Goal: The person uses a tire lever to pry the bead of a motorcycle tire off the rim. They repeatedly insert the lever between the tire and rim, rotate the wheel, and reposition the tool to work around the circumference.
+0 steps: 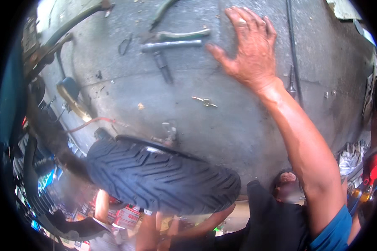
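My right hand (253, 52) reaches flat over the grey work surface, fingers spread, with a ring on one finger and nothing held. Just left of its thumb lies a silver metal bar tool (171, 45), beside a long hand tool with a greenish handle (178, 35). A black treaded tyre (165, 180) stands on edge nearest me. Below the tyre, bare skin (148, 230) shows, blurred and partly covered. I cannot make out my left hand's fingers there; the tyre may hide them.
Small metal pieces (204, 101) lie mid-surface. A black cable (293, 46) and a screwdriver-like tool (291, 81) lie right of my hand. Motorcycle-like parts (37, 88) crowd the left side. A sandalled foot (287, 180) is near the tyre's right end; a red-handled tool (375, 167) is far right.
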`<move>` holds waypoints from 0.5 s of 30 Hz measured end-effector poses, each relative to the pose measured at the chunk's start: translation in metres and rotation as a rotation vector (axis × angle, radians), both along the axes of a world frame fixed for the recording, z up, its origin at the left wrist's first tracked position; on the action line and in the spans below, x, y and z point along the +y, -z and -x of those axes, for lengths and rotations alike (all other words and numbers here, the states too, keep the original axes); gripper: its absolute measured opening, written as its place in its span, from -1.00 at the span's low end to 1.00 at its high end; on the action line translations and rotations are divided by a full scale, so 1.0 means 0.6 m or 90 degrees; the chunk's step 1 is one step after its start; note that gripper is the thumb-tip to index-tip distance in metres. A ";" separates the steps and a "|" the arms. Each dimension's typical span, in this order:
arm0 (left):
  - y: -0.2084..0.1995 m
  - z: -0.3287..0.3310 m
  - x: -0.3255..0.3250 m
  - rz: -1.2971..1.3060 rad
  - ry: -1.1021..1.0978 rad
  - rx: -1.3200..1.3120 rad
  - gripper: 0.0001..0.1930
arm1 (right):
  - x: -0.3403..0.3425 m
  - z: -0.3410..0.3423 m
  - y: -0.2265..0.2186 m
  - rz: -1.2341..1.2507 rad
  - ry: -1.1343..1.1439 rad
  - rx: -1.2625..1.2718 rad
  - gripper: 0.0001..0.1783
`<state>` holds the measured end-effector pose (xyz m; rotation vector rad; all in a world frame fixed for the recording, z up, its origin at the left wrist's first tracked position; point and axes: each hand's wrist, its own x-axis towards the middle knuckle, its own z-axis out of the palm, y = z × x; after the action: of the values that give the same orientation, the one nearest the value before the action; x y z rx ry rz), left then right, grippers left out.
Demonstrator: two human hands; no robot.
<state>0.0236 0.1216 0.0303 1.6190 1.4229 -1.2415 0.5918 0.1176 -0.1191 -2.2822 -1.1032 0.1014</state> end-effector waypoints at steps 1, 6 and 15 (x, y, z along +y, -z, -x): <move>-0.006 0.006 0.000 -0.001 -0.003 0.004 -0.75 | 0.003 -0.006 -0.005 0.007 -0.011 0.018 -0.13; -0.035 0.037 -0.001 0.002 -0.007 0.014 -0.75 | 0.005 0.001 -0.020 0.035 -0.021 -0.004 -0.16; -0.033 0.088 0.017 0.031 0.257 -0.157 -0.74 | 0.008 0.018 0.010 -0.031 -0.025 -0.050 -0.20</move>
<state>-0.0291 0.1319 0.0500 2.0119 0.9373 -1.2259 0.5810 0.1222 -0.1248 -2.2382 -1.1783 0.0011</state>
